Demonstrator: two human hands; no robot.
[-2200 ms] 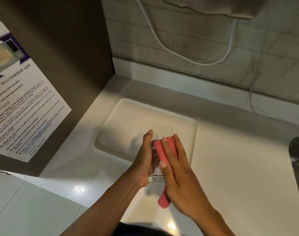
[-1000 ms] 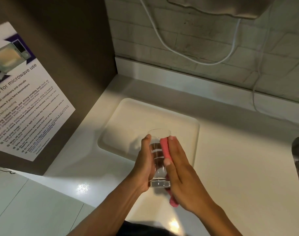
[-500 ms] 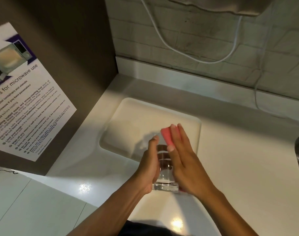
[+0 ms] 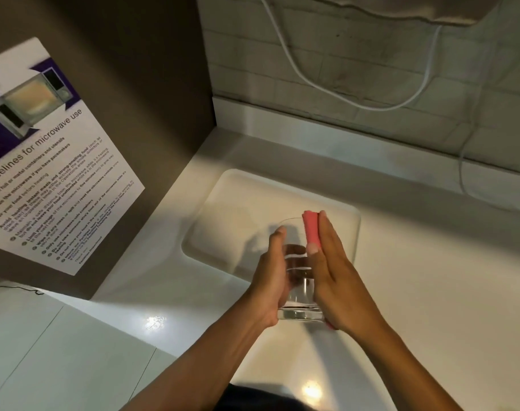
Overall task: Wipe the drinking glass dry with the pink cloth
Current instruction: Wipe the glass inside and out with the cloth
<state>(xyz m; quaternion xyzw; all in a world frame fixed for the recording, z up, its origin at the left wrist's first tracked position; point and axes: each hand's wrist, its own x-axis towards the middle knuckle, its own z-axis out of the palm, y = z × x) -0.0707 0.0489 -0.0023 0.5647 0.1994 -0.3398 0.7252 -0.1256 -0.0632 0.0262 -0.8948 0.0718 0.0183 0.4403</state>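
- The drinking glass [image 4: 300, 280] is held just above the desk [image 4: 430, 292], at the near edge of the shallow white tray [image 4: 241, 200].
- The left hand [image 4: 272, 284] has its fingers wrapped round the glass's left side, gripping it.
- The right hand [image 4: 338, 280] lies flat, its fingers pressing the folded pink cloth [image 4: 311, 231] against the glass's right wall; the cloth pokes out past the rim.
- The wipe probably goes best if the left hand turns the glass while the cloth keeps firm, even contact.
- Left of the glass, a microwave poster [image 4: 45, 161] hangs on a dark panel; beyond it, a white cable [image 4: 356, 105] loops along the tiled wall.
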